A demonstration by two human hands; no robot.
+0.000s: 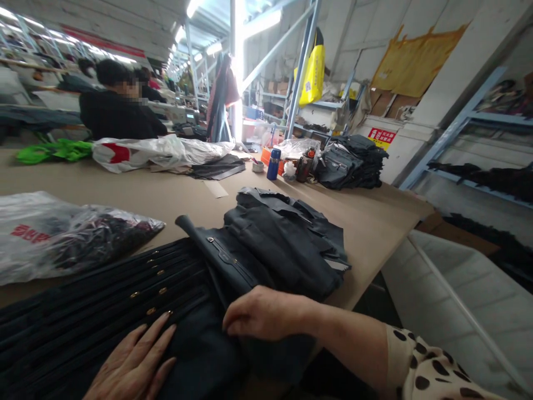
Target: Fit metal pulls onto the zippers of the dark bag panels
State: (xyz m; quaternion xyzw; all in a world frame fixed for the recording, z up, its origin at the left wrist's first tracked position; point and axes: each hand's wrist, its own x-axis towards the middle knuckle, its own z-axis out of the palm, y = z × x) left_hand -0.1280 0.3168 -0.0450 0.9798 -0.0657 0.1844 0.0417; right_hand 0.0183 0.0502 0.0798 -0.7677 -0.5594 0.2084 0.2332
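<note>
My left hand (135, 361) lies flat, fingers stretched out, on a row of overlapping dark panels (104, 294) with gold metal fittings. My right hand (266, 314) is closed, its fingers curled on the edge of a dark leather-like panel (204, 339) to the right of my left hand. Just beyond my right hand, another dark piece with a zipped pocket (227, 253) leans on a loose pile of dark pieces (283, 239). My right fingertips are partly hidden.
Clear plastic bags (54, 239) lie at the left. Farther back are white plastic bags (158, 151), a blue flask (273, 164) and a tall stack of dark pieces (353, 161). The table edge (387, 258) slants along the right. A person (120, 111) sits beyond the table.
</note>
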